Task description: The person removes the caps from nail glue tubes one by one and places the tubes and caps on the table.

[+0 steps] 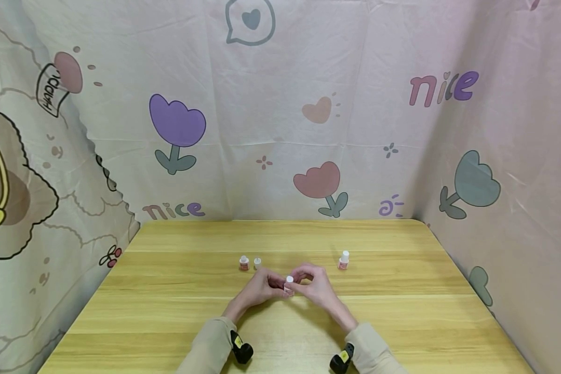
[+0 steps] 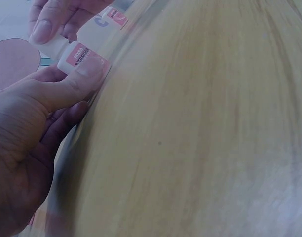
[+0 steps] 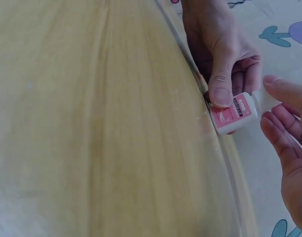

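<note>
Near the middle of the table, a small white bottle with a pink label [image 1: 288,291] is between my two hands. My left hand [image 1: 261,288] grips its body, with the thumb across the label in both wrist views. At the other end, the thumb and fingers of my right hand [image 1: 318,286] pinch the white cap [image 3: 265,100]. The cap sits at the bottle's neck, and the bottle's base is close to the tabletop. Part of the label is hidden under the left thumb.
Beyond my left hand stand a similar bottle with a narrow bare top [image 1: 244,264] and a small white cap [image 1: 257,263] beside it. Farther right is another capped bottle [image 1: 343,261]. A printed cloth [image 1: 271,182] hangs behind the wooden table [image 1: 402,301].
</note>
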### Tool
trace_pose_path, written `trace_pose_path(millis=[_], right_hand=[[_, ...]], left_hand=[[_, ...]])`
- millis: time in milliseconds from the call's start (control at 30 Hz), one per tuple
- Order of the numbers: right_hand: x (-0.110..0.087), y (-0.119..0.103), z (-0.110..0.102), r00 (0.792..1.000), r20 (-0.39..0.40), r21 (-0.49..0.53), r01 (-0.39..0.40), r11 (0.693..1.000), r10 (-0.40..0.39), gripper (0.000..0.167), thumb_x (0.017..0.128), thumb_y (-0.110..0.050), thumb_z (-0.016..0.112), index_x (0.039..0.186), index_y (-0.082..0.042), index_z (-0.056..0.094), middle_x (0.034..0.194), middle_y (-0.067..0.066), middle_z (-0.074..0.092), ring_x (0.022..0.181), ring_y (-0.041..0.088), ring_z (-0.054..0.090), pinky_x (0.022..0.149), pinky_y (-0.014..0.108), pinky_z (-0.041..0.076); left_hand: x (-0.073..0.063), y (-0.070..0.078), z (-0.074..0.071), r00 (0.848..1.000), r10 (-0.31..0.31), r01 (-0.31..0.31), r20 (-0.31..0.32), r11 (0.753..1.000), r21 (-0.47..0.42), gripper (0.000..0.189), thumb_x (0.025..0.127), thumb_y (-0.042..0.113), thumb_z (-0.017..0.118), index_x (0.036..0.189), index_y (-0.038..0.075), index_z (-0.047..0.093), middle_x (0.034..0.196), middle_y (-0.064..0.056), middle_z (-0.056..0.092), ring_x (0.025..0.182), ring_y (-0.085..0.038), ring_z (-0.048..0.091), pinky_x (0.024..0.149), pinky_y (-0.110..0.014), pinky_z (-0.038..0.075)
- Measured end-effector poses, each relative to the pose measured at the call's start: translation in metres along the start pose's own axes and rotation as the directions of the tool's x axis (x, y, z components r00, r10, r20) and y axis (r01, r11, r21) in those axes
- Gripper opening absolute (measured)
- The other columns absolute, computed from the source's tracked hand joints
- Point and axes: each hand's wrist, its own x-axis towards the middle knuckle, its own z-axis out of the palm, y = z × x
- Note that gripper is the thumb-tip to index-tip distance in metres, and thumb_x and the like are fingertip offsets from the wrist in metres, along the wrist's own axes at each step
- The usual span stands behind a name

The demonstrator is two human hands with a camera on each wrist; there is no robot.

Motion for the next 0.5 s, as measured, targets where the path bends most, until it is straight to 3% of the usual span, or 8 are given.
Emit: trace_pose_path(millis=[267, 500], right_hand=[[-0.0004, -0.0006, -0.0001, 0.998, 0.021, 0.023, 0.056, 0.998, -0.057, 0.015, 0.08, 0.012, 0.075, 0.094, 0.01, 0.071, 0.09, 0.026, 0.07, 0.081, 0.038, 0.068, 0.079, 0.048, 0.061], [-0.0008, -0.0016, -0.0002, 0.999, 0.035, 0.009, 0.012, 1.0, -0.013, 0.019, 0.081, 0.009, 0.076, 0.098, 0.01, 0.069, 0.093, 0.026, 0.07, 0.083, 0.039, 0.068, 0.081, 0.049, 0.06]], left_hand=[[0.0002, 0.0023, -0.0005, 0.999, -0.038, 0.038, -0.003, 0.999, 0.027, 0.019, 0.084, 0.007, 0.081, 0.102, 0.004, 0.078, 0.092, -0.015, 0.079, 0.075, -0.003, 0.071, 0.071, -0.019, 0.057], [-0.0001, 0.0016, -0.0001, 1.0, -0.024, 0.024, -0.01, 0.999, 0.027, 0.018, 0.083, 0.008, 0.081, 0.101, 0.002, 0.078, 0.09, -0.016, 0.079, 0.074, -0.004, 0.07, 0.068, -0.019, 0.056]])
